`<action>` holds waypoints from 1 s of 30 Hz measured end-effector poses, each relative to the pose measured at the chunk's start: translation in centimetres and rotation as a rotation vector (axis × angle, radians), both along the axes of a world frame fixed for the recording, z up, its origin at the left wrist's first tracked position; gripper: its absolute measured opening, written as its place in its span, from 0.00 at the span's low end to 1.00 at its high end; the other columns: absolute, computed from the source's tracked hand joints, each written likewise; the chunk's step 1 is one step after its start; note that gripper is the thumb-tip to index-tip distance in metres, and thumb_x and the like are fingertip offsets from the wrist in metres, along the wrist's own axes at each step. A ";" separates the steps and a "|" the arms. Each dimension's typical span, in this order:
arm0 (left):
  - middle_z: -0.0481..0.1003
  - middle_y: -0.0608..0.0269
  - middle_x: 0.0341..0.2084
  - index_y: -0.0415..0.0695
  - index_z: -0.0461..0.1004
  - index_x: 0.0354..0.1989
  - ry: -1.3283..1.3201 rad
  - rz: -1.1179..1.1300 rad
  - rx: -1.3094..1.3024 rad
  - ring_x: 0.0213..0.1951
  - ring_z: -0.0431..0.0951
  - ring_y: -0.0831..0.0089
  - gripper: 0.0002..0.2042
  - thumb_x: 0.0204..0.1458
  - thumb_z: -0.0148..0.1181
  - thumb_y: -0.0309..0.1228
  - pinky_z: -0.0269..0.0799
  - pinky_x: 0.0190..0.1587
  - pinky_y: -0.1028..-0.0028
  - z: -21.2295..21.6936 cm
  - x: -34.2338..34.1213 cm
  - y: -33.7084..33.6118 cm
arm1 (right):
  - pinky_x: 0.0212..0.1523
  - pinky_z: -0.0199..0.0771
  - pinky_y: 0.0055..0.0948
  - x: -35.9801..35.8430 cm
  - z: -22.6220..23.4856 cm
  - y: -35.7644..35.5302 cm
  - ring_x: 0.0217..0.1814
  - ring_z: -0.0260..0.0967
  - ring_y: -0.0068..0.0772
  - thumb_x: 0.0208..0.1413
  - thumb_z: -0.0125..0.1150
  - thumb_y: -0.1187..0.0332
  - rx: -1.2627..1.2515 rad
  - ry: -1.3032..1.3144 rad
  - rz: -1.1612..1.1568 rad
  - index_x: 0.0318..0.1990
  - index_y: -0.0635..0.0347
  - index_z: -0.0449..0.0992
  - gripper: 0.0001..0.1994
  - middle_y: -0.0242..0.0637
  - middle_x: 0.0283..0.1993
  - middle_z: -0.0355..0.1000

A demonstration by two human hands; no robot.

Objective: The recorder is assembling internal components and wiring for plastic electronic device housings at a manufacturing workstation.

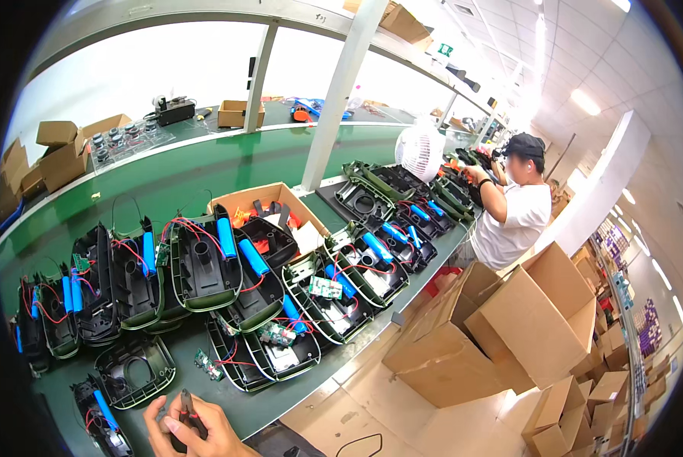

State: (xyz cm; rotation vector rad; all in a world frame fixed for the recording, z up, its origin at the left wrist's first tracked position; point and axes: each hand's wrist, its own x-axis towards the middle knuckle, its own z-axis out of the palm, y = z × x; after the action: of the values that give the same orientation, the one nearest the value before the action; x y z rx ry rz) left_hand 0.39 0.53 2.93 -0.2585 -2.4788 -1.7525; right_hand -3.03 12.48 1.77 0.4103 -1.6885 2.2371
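Note:
My right hand [208,430] is at the lower edge, its fingers closed around what look like dark pliers [187,404], pointed tip upward. My left hand is not in view. Just beyond the tip lies a dark green-rimmed housing half with a round opening [157,371]. To the left, another black shell [102,426] holds a blue cylindrical battery [105,410] and red wires. A loose green circuit board [208,364] on red wires rests on the green bench near my hand. Past it, an open shell [287,358] carries a battery and a circuit board [277,335].
Several more wired shells [204,266] line the bench. Behind them stands a cardboard box [300,206] of orange and black parts. A white fan [420,152] is farther along, where a co-worker in a white shirt [513,225] handles parts. Large cartons [440,358] stand right of the bench edge.

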 end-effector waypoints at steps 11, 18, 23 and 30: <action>0.71 0.49 0.60 0.35 0.63 0.67 0.025 0.032 0.051 0.59 0.74 0.60 0.29 0.66 0.61 0.42 0.67 0.64 0.64 1.1 -0.1 0.4 | 0.39 0.70 0.30 -0.2 -0.5 -0.9 0.35 0.66 0.27 0.67 0.62 0.66 -0.022 -0.083 0.039 0.43 0.68 0.73 0.11 0.37 0.35 0.70; 0.73 0.50 0.58 0.34 0.66 0.65 -0.007 0.008 -0.042 0.57 0.75 0.61 0.27 0.66 0.62 0.41 0.70 0.62 0.64 0.6 -0.1 -0.1 | 0.41 0.70 0.31 -0.3 -1.6 -0.6 0.36 0.67 0.30 0.67 0.62 0.66 0.052 -0.074 0.138 0.48 0.69 0.74 0.13 0.40 0.38 0.70; 0.74 0.52 0.56 0.35 0.67 0.65 0.071 0.051 0.044 0.56 0.76 0.63 0.26 0.65 0.63 0.39 0.72 0.59 0.67 -0.7 -0.3 -0.6 | 0.40 0.70 0.31 -0.3 -0.4 -0.8 0.36 0.67 0.31 0.67 0.62 0.66 0.016 -0.027 0.143 0.48 0.69 0.73 0.13 0.41 0.38 0.71; 0.74 0.54 0.54 0.35 0.69 0.63 0.070 0.073 -0.012 0.54 0.75 0.65 0.23 0.66 0.63 0.37 0.71 0.59 0.67 -0.6 -0.1 -0.2 | 0.40 0.70 0.32 -0.3 -0.7 -0.5 0.36 0.68 0.32 0.67 0.62 0.66 0.049 -0.087 0.206 0.48 0.69 0.74 0.13 0.42 0.39 0.72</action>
State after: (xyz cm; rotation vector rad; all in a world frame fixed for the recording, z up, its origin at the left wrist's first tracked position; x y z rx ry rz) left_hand 0.27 0.28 2.36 -0.2235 -2.4189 -1.6708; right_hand -3.36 12.00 1.07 0.5277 -1.8224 2.3937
